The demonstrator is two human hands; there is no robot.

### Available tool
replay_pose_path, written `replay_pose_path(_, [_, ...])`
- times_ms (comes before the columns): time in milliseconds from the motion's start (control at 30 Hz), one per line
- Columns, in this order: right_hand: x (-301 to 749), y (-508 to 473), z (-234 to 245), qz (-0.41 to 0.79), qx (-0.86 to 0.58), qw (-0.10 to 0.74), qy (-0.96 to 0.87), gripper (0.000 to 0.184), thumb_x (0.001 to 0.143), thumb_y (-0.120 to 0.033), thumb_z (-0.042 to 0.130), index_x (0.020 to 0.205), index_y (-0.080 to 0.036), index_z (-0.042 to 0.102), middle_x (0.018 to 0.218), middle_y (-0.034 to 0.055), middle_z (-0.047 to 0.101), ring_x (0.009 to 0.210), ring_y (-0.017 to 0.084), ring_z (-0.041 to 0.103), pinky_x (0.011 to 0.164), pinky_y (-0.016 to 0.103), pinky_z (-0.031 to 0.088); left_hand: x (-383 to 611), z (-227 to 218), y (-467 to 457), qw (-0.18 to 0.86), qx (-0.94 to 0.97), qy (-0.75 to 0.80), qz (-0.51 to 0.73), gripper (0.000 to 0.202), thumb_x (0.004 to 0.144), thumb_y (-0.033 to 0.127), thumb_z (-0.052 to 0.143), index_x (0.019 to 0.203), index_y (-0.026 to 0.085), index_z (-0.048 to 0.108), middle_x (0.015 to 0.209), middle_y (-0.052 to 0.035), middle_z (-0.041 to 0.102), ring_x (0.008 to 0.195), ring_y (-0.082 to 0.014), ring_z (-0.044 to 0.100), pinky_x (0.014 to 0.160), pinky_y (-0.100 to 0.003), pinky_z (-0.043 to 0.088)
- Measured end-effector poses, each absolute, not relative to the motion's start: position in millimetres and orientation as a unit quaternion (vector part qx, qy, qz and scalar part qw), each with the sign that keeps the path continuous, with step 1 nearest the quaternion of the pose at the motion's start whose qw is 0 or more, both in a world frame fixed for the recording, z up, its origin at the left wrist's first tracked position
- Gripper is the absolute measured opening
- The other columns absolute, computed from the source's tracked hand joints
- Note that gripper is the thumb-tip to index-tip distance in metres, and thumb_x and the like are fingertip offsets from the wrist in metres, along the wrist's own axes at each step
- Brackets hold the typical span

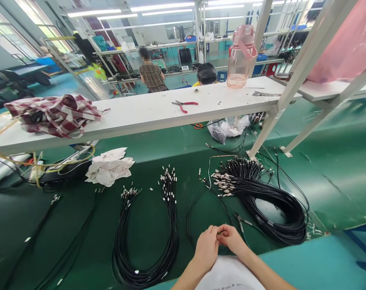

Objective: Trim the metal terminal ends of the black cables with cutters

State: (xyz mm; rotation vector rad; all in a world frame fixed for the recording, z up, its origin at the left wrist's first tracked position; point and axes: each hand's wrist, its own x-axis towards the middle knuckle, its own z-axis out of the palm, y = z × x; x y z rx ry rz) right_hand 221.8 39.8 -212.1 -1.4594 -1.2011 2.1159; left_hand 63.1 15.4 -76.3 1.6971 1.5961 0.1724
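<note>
My left hand (206, 246) and my right hand (231, 238) meet at the near edge of the green bench (322, 161), fingertips pinched together on something small I cannot make out, likely a thin black cable end. A U-shaped bundle of black cables (146, 237) with metal connectors lies to the left. A larger coiled bundle of black cables (270, 201) lies to the right. A thin loose cable (195, 201) loops just beyond my hands.
A white shelf (159, 108) spans the bench, bearing red-handled pliers (184, 105), a pink water bottle (240, 56) and a plaid cloth (54, 114). A crumpled white rag (110, 167) and plastic bags (228, 129) lie underneath. Two people sit at work beyond the shelf.
</note>
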Motion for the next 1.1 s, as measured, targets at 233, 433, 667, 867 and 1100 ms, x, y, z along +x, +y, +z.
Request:
replay_pose_path(233, [221.0, 43.0, -207.0, 0.749, -0.481, 0.171, -0.423, 0.024, 0.097, -0.035, 0.065, 0.109, -0.014, 0.065, 0.092, 0.0013, 0.067, 0.072, 0.012, 0.064, 0.066, 0.029, 0.057, 58.8, -87.8, 16.2, 0.377, 0.649, 0.653, 0.102, 0.019, 0.087, 0.012, 0.05, 0.097, 0.021, 0.063, 0.105, -0.0065, 0.065, 0.098, -0.0221, 0.062, 0.083, -0.032, 0.045])
replay_pose_path(433, [214.8, 46.6, -197.4, 0.757, -0.467, 0.183, -0.418, 0.025, 0.097, -0.037, 0.064, 0.108, -0.014, 0.065, 0.091, 0.001, 0.067, 0.071, 0.012, 0.063, 0.065, 0.028, 0.056, 56.1, -93.6, 20.2, 0.38, 0.639, 0.657, 0.122, 0.022, 0.084, 0.009, 0.051, 0.096, 0.021, 0.064, 0.102, -0.0052, 0.064, 0.092, -0.0198, 0.062, 0.08, -0.03, 0.045])
replay_pose_path(667, [213.1, 51.5, -188.5, 0.756, -0.469, 0.182, -0.418, 0.026, 0.097, -0.037, 0.064, 0.11, -0.015, 0.065, 0.092, 0.0015, 0.067, 0.072, 0.012, 0.064, 0.066, 0.029, 0.057, 54.9, -93.0, 20.9, 0.39, 0.629, 0.657, 0.143, 0.018, 0.084, 0.011, 0.053, 0.093, 0.021, 0.064, 0.098, -0.0042, 0.063, 0.088, -0.0188, 0.062, 0.077, -0.029, 0.045])
replay_pose_path(867, [211.2, 48.6, -180.4, 0.747, -0.473, 0.187, -0.428, 0.027, 0.098, -0.038, 0.063, 0.111, -0.015, 0.065, 0.095, 0.0026, 0.068, 0.076, 0.013, 0.065, 0.069, 0.031, 0.058, 56.4, -90.9, 22.9, 0.396, 0.629, 0.651, 0.154, 0.016, 0.088, 0.013, 0.051, 0.09, 0.021, 0.065, 0.096, -0.004, 0.063, 0.086, -0.0184, 0.063, 0.076, -0.029, 0.045])
replay_pose_path(1100, [253.1, 100.5, -151.9, 0.694, -0.48, 0.289, -0.453, 0.026, 0.096, -0.036, 0.066, 0.113, -0.016, 0.067, 0.107, 0.0055, 0.071, 0.098, 0.019, 0.068, 0.091, 0.043, 0.057, 58.1, -89.2, 28.5, 0.387, 0.632, 0.654, 0.151, 0.017, 0.091, 0.015, 0.05, 0.095, 0.022, 0.065, 0.101, -0.0048, 0.064, 0.088, -0.0196, 0.063, 0.078, -0.03, 0.046])
